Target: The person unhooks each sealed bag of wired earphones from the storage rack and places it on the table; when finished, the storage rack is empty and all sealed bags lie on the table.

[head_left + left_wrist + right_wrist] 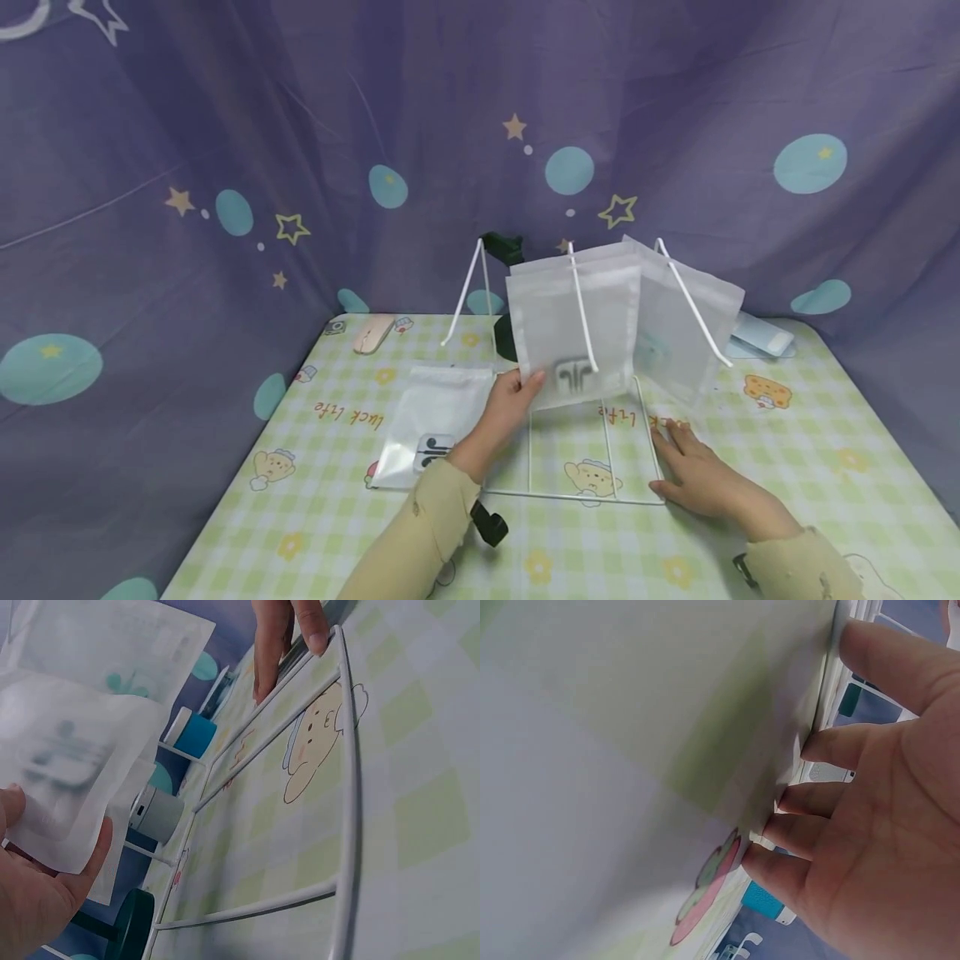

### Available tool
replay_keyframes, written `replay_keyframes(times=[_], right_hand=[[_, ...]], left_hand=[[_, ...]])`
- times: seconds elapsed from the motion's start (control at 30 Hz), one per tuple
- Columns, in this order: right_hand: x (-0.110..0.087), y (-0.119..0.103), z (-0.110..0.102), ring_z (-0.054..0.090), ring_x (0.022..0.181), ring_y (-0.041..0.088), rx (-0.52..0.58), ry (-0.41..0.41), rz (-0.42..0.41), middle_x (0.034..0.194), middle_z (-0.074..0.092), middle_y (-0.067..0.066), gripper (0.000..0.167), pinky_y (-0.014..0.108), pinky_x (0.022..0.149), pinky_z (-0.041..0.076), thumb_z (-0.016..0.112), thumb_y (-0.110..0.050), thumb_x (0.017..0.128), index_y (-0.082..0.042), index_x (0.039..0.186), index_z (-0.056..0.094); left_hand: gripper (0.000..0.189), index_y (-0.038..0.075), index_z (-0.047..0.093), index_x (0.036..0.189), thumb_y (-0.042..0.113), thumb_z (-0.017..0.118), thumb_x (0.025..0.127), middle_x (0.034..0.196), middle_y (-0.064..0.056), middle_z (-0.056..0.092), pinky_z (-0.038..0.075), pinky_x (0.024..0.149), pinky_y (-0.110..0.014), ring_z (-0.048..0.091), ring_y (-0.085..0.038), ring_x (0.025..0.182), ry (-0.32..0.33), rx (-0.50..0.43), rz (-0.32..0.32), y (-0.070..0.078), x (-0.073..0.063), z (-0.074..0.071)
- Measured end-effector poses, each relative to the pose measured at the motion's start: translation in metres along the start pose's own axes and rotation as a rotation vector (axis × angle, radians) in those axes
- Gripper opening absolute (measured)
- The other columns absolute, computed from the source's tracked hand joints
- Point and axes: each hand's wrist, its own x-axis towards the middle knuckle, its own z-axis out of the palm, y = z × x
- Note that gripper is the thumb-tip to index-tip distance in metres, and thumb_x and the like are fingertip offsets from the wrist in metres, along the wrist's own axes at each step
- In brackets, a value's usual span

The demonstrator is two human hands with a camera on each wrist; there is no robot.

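Observation:
A white wire rack (570,497) stands on the table, its prongs pointing forward. From its middle prong hang frosted bags; the front bag (573,312) shows white earphones packaging with dark earphone shapes near its bottom. My left hand (506,412) pinches that bag's lower left corner, with the thumb on the front in the left wrist view. Another frosted bag (690,312) hangs at an angle on the right prong, holding something greenish. My right hand (701,475) lies spread on the table, its fingertips at the rack's right base wire. The left prong bears no bag.
Left of the rack a similar bag (431,412) with earphones lies flat on the checked tablecloth (300,500). A pink computer mouse (373,333) sits at the back left. Behind the rack are a dark green stand (506,337) and, further right, a pale blue object (761,335).

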Motion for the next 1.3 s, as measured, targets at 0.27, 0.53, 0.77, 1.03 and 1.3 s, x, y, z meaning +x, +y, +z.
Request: replay_keyframes(times=[0.27, 0.53, 0.77, 1.03, 1.3], right_hand=[[0.000, -0.002, -0.001, 0.017, 0.133, 0.062, -0.004, -0.014, 0.004, 0.146, 0.021, 0.043, 0.079, 0.068, 0.102, 0.025, 0.071, -0.035, 0.088, 0.014, 0.141, 0.037], [0.000, 0.000, 0.000, 0.017, 0.132, 0.062, -0.007, -0.007, 0.001, 0.146, 0.021, 0.043, 0.080, 0.069, 0.102, 0.025, 0.071, -0.035, 0.087, 0.014, 0.141, 0.037], [0.001, -0.001, 0.000, 0.016, 0.133, 0.062, 0.004, -0.028, 0.021, 0.147, 0.019, 0.042, 0.080, 0.070, 0.102, 0.023, 0.070, -0.035, 0.088, 0.013, 0.142, 0.036], [0.001, -0.001, 0.001, 0.016, 0.134, 0.061, -0.002, -0.021, 0.023, 0.148, 0.020, 0.041, 0.078, 0.069, 0.103, 0.022, 0.070, -0.033, 0.088, 0.013, 0.142, 0.037], [0.001, 0.000, 0.002, 0.017, 0.133, 0.061, -0.002, -0.010, 0.015, 0.147, 0.021, 0.042, 0.079, 0.069, 0.102, 0.024, 0.071, -0.034, 0.087, 0.013, 0.141, 0.038]], left_hand=[[0.031, -0.012, 0.065, 0.108, 0.017, 0.058, 0.099, 0.102, -0.019, 0.068, 0.045, 0.073, -0.026, 0.054, -0.009, 0.078, -0.006, -0.010, 0.010, 0.006, -0.015, -0.005], [0.026, -0.016, 0.063, 0.108, 0.008, 0.055, 0.099, 0.100, -0.024, 0.068, 0.047, 0.074, -0.027, 0.056, -0.010, 0.080, -0.033, -0.028, 0.047, 0.030, -0.040, -0.009], [0.029, -0.012, 0.063, 0.114, 0.012, 0.055, 0.100, 0.108, -0.023, 0.068, 0.050, 0.078, -0.026, 0.062, -0.010, 0.087, -0.038, -0.029, 0.033, 0.011, -0.042, -0.011], [0.030, -0.011, 0.064, 0.114, 0.014, 0.057, 0.099, 0.108, -0.023, 0.069, 0.051, 0.080, -0.026, 0.065, -0.010, 0.089, -0.059, -0.045, 0.052, 0.005, -0.056, -0.015], [0.026, -0.014, 0.066, 0.102, 0.010, 0.057, 0.098, 0.070, -0.006, 0.062, 0.043, 0.064, -0.021, 0.051, -0.006, 0.066, -0.043, -0.022, 0.038, 0.006, -0.066, -0.016]])
